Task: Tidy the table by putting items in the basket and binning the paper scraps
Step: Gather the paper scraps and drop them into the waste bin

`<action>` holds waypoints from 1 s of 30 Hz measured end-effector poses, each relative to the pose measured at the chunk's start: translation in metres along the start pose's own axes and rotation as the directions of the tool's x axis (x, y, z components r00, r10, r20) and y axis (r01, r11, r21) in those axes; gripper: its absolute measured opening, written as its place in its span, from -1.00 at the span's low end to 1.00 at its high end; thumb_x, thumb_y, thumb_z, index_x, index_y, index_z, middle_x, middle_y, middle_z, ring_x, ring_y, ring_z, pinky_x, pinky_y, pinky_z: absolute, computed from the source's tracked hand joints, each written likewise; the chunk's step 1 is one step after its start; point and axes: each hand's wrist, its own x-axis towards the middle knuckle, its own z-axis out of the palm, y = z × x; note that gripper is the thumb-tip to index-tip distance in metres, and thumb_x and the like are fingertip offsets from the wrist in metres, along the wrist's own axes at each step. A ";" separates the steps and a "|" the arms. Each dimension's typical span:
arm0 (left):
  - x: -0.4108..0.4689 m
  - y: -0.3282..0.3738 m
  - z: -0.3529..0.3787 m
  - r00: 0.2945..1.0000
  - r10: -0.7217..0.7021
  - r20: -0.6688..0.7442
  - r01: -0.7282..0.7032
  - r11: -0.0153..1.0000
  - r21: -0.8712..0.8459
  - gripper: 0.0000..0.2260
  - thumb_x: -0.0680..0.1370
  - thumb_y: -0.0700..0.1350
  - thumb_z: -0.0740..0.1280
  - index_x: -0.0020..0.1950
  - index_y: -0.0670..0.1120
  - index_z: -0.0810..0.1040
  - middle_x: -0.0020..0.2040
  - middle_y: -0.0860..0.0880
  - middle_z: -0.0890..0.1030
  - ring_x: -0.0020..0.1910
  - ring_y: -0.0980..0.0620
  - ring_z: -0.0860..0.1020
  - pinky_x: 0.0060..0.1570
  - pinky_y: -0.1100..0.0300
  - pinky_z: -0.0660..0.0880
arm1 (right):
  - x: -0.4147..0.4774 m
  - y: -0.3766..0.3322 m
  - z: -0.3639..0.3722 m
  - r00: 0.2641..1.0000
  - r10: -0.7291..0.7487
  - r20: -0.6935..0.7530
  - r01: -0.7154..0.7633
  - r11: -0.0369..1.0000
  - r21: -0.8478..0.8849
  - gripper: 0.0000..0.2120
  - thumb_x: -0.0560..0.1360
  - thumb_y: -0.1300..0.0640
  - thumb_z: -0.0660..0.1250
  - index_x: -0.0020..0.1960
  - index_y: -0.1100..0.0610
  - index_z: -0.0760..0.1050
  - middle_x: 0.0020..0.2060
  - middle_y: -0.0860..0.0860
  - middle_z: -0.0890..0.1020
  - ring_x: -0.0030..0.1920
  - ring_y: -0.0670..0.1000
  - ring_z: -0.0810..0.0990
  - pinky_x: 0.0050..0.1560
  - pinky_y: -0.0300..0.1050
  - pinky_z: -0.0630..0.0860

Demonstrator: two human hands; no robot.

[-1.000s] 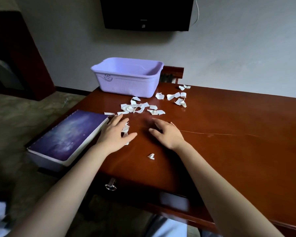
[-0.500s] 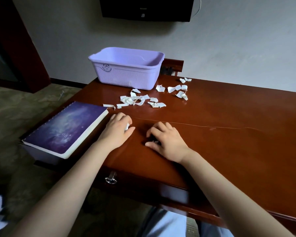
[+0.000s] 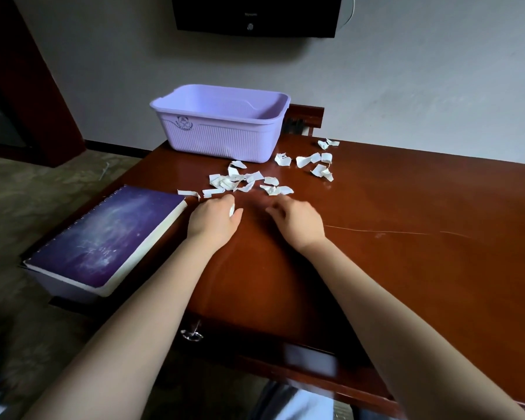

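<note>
Both hands have slid forward over the wooden table (image 3: 406, 268) since a moment ago, closing on the paper scraps (image 3: 237, 180) littered at 12 o'clock. The stray scrap that lay near the front edge no longer shows. The left hand (image 3: 214, 221) is curled narrow, with a white scrap (image 3: 231, 210) peeping out between thumb and forefinger. The right hand (image 3: 297, 219) is blurred by motion, its fingers bent toward the pile, and it is not possible to tell whether it holds anything. A second scatter of scraps (image 3: 319, 162) lies at 1 o'clock, the lilac basket (image 3: 219, 137) at 11 and the purple spiral notebook (image 3: 103, 237) at 9, by the table's left edge. No bin is in view. The best approach is probably to rake the pieces together with cupped fingers and sweep them into one palm rather than pinch each singly. Paper this light may flutter off if hurried.
</note>
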 end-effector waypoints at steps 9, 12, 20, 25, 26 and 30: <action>0.032 0.005 0.015 0.999 -0.019 -0.026 0.018 1.000 -0.017 -0.71 0.60 0.04 0.17 0.14 -0.14 0.49 -0.01 -0.16 0.63 0.01 -0.19 0.57 -0.21 0.11 0.36 | 0.072 0.043 0.002 0.941 0.331 -0.069 -0.295 0.904 0.311 -0.83 0.59 0.17 0.21 0.07 0.20 0.54 -0.01 0.11 0.64 -0.11 0.00 0.53 -0.09 -0.20 0.40; 0.032 0.005 0.017 0.999 -0.007 -0.043 0.008 1.000 0.023 -0.71 0.60 0.04 0.15 0.13 -0.13 0.49 -0.03 -0.16 0.63 -0.02 -0.19 0.58 -0.22 0.10 0.40 | 0.087 0.042 0.009 0.967 0.254 -0.035 -0.240 0.946 0.219 -0.68 0.55 -0.03 0.25 0.18 0.15 0.51 0.13 0.11 0.54 0.12 0.08 0.46 0.16 -0.04 0.42; 0.034 0.004 0.020 0.999 -0.001 -0.048 0.004 0.999 0.054 -0.73 0.61 0.04 0.14 0.11 -0.13 0.48 -0.04 -0.16 0.63 -0.04 -0.19 0.59 -0.24 0.11 0.38 | 0.088 0.034 0.018 0.966 -0.005 0.257 0.024 0.997 -0.071 -0.46 0.54 -0.22 0.19 0.42 0.05 0.35 0.46 0.04 0.33 0.47 0.05 0.26 0.45 0.01 0.15; 0.033 0.004 0.019 0.999 0.000 -0.053 0.003 0.999 0.051 -0.73 0.61 0.04 0.14 0.12 -0.12 0.48 -0.04 -0.15 0.64 -0.05 -0.18 0.60 -0.20 0.09 0.47 | 0.079 0.035 0.017 0.994 -0.052 0.101 0.059 0.996 -0.073 -0.71 0.55 0.00 0.26 0.18 0.16 0.47 0.18 0.09 0.49 0.17 0.10 0.42 0.10 -0.10 0.40; 0.033 0.004 0.019 0.998 0.001 -0.055 0.002 0.999 0.049 -0.73 0.61 0.04 0.14 0.12 -0.12 0.48 -0.04 -0.15 0.64 -0.05 -0.18 0.60 -0.20 0.09 0.47 | 0.079 0.034 0.017 0.994 -0.048 0.094 0.058 0.992 -0.114 -0.70 0.56 -0.01 0.26 0.18 0.17 0.45 0.17 0.11 0.47 0.16 0.12 0.41 0.08 -0.06 0.41; 0.032 0.005 0.018 0.998 0.000 -0.060 0.003 0.999 0.049 -0.73 0.61 0.04 0.14 0.13 -0.12 0.48 -0.04 -0.15 0.64 -0.04 -0.17 0.60 -0.19 0.09 0.49 | 0.075 0.027 0.015 0.998 -0.010 0.055 0.017 0.993 -0.120 -0.68 0.57 -0.03 0.22 0.16 0.20 0.43 0.12 0.12 0.48 0.08 0.15 0.50 -0.08 -0.07 0.39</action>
